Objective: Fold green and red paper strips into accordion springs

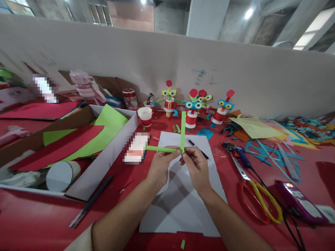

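Note:
Two light green paper strips meet at a right angle between my hands. The horizontal paper strip [159, 149] points left, pinched near its right end by my left hand [161, 164]. Standing upright, the other paper strip [183, 130] has its lower end in the closed fingertips of my right hand [196, 169]. Both hands hover above white paper sheets [183, 212] on the red table. Behind the hands lies a black pen [197, 148] on the sheets. Whether the strips are stuck together at the corner is hidden by my fingers.
Several paper-cup robot figures [192, 118] stand at the back beside a paper cup [145, 116]. At left is a box [107, 153] of coloured paper. Large scissors [246, 177], a glue gun [242, 157] with its cord, and a purple device [300, 202] lie at right.

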The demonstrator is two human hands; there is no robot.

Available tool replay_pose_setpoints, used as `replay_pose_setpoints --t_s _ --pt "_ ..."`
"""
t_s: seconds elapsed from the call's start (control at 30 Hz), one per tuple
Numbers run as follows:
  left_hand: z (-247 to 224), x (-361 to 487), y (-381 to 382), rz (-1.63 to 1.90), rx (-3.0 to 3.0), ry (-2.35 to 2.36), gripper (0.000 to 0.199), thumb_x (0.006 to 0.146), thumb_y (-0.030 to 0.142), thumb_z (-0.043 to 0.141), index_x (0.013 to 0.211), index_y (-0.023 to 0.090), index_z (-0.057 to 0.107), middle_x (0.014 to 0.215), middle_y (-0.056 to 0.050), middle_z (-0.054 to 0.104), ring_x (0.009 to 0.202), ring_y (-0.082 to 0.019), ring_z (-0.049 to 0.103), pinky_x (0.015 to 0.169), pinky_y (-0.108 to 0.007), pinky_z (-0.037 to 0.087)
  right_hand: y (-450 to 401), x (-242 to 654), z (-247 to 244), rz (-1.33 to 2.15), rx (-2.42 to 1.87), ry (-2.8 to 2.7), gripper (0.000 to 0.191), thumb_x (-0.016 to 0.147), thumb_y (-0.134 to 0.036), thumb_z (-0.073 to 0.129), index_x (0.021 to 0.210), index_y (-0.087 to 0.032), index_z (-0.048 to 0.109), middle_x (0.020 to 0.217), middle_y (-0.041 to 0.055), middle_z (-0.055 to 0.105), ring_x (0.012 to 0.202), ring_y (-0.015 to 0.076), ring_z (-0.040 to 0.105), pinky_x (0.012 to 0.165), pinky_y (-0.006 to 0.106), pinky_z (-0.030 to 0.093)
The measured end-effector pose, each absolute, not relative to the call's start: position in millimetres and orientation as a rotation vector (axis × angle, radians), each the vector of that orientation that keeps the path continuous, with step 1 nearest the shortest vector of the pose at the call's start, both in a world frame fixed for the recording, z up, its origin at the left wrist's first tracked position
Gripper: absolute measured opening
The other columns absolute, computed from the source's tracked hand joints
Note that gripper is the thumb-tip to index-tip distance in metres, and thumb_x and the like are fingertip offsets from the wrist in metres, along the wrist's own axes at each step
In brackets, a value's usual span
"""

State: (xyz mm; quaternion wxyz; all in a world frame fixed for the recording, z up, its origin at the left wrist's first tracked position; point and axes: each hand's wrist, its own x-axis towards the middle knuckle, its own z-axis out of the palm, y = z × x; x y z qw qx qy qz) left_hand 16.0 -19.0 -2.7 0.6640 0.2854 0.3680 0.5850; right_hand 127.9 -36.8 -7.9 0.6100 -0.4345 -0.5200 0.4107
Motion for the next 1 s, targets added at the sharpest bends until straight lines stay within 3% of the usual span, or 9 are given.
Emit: replay_pose_setpoints --t_s 0.13,0.43,0.77,1.0 --pt "-3 16 -19 1.313 0.643 0.844 0.019 0.056 0.02 0.082 0.071 0.015 0.071 0.069 -0.002 0.068 0.073 -0.014 0.06 0.074 -0.028 0.045 -36 128 -9 0.973 -1.02 -1.205 0.014 0.083 -0.031 0.062 0.091 -0.021 0.059 0.079 -0.0011 0.061 0.065 0.0112 0.06 0.059 0.025 0.052" --pt "1 16 -21 1.321 0.764 0.8 0.012 0.062 0.02 0.077 0.071 0.014 0.07 0.069 -0.002 0.066 0.071 -0.015 0.058 0.07 -0.029 0.045 -29 129 -13 1.061 -0.99 -1.125 0.012 0.083 -0.031 0.061 0.082 -0.019 0.061 0.067 -0.0033 0.061 0.059 0.0112 0.059 0.057 0.025 0.05" --pt "0 18 -21 1.372 0.784 0.879 0.011 0.06 0.017 0.075 0.071 0.017 0.073 0.076 -0.003 0.07 0.075 -0.016 0.06 0.073 -0.029 0.046 -26 131 -8 1.24 -0.937 -0.951 0.01 0.078 -0.029 0.064 0.077 -0.02 0.061 0.065 -0.0035 0.061 0.059 0.01 0.056 0.056 0.023 0.046" --pt "-6 17 -18 1.324 0.739 0.843 0.014 0.058 0.021 0.078 0.071 0.016 0.071 0.069 -0.002 0.069 0.069 -0.015 0.059 0.068 -0.029 0.045 -26 130 -7 1.245 -0.95 -0.949 0.01 0.076 -0.028 0.065 0.076 -0.019 0.061 0.062 -0.0039 0.061 0.056 0.0097 0.057 0.055 0.023 0.046"
